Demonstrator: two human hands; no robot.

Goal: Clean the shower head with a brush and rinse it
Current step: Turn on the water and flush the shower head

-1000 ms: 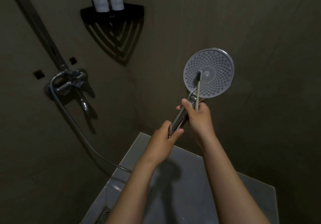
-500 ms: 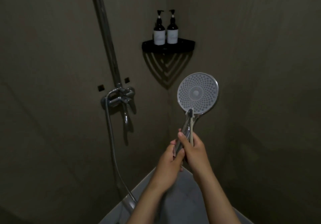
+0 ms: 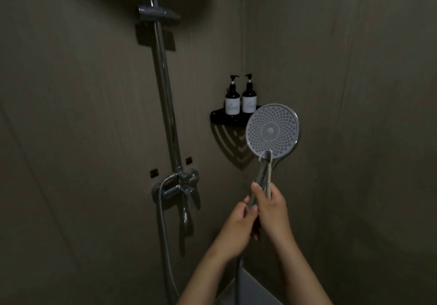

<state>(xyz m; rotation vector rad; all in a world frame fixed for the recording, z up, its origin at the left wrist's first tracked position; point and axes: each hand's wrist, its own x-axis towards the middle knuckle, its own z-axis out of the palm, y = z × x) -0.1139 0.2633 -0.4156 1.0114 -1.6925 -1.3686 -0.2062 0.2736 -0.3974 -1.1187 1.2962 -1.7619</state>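
Scrubbing seems underway: left hand [image 3: 238,224] clamps the shower head [image 3: 273,130] handle, right hand [image 3: 272,207] grips the brush [image 3: 268,162] at its lower rim; rinsing remains.

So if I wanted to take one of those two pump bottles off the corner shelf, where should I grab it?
Probably the left pump bottle: it stands clear, while the shower head covers part of the other. Wrap your fingers around its round body at the white label, coming from the open front of the corner shelf, since walls close both back sides. The thin pump on top looks like a poor handle.
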